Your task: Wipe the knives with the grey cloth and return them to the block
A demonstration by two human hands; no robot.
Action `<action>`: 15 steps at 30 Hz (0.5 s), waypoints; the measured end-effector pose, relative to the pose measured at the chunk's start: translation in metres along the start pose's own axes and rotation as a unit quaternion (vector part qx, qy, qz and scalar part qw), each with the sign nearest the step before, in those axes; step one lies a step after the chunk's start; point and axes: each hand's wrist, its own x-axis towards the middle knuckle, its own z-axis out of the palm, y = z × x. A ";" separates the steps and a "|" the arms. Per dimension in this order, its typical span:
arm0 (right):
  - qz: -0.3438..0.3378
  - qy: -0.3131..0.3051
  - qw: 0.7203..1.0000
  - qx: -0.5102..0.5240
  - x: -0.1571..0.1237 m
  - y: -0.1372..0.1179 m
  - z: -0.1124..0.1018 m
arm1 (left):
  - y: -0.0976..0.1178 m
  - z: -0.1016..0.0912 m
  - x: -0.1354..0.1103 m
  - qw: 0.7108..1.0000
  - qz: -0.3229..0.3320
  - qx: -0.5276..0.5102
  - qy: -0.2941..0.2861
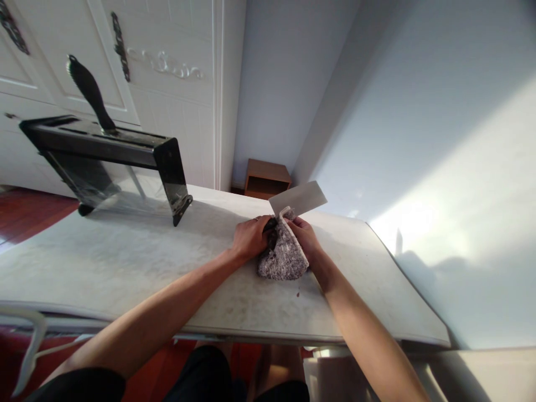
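My left hand (pixel 250 237) is wrapped round the black handle of a cleaver (pixel 300 197). Its broad grey blade points away from me and to the right, above the far edge of the white table. A fuzzy grey-and-white cloth (pixel 285 255) hangs down between my hands, folded over near the base of the blade. On its right side, my right hand (pixel 305 235) pinches the upper part of the cloth; some of those fingers are hidden behind it.
A black knife block (pixel 157 153) with clear sides stands at the left of the table (pixel 201 279), one black-handled knife (pixel 90 89) upright in it. White cabinets (pixel 176 106) rise behind. A brown box-shaped unit (pixel 268 173) sits beyond the table; a wall (pixel 439 139) borders the right.
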 end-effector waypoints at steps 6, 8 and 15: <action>-0.004 0.062 0.998 0.006 0.002 -0.002 -0.005 | -0.003 0.001 0.001 1.000 0.027 -0.004 0.002; -0.016 0.074 0.997 0.020 0.003 -0.004 -0.007 | -0.004 0.003 0.001 0.999 0.033 -0.004 0.007; -0.043 0.135 0.985 0.100 0.010 -0.012 -0.023 | -0.004 0.004 0.002 0.998 0.054 0.005 0.017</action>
